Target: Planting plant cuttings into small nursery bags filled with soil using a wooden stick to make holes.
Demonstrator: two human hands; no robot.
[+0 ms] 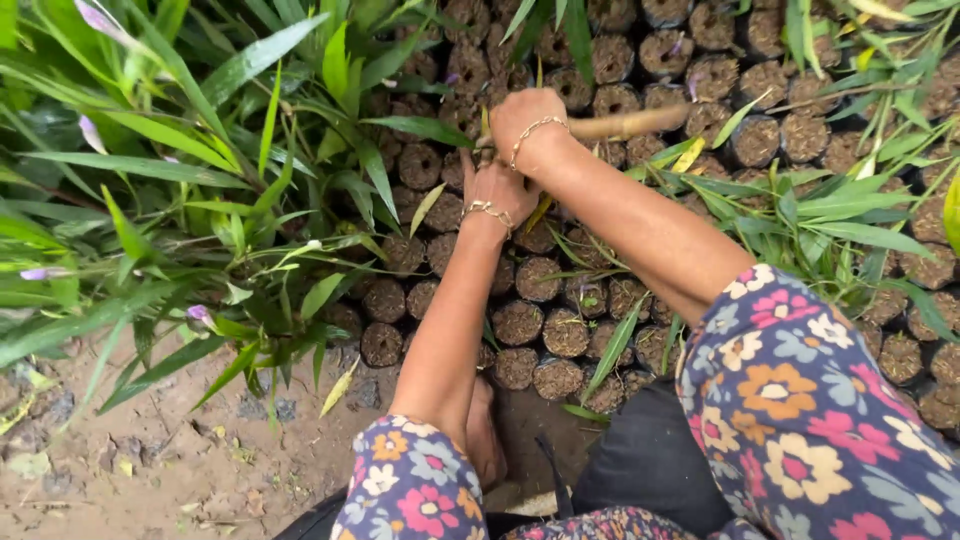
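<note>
Nursery soil bags (545,322) w/ seedlings; both hands grip stick (630,124).

I count two hands of mine at work: my left hand (497,190) and my right hand (525,118), each with one bracelet, so two bracelets (487,209). One wooden stick (630,123) runs out from my right hand. Two floral sleeves (800,410) show. The soil-filled seedling bags (517,322) stand packed in rows, several dozen, too many and too hidden by leaves (160,170) to count exactly. I see about four pale purple flowers (199,315).
</note>
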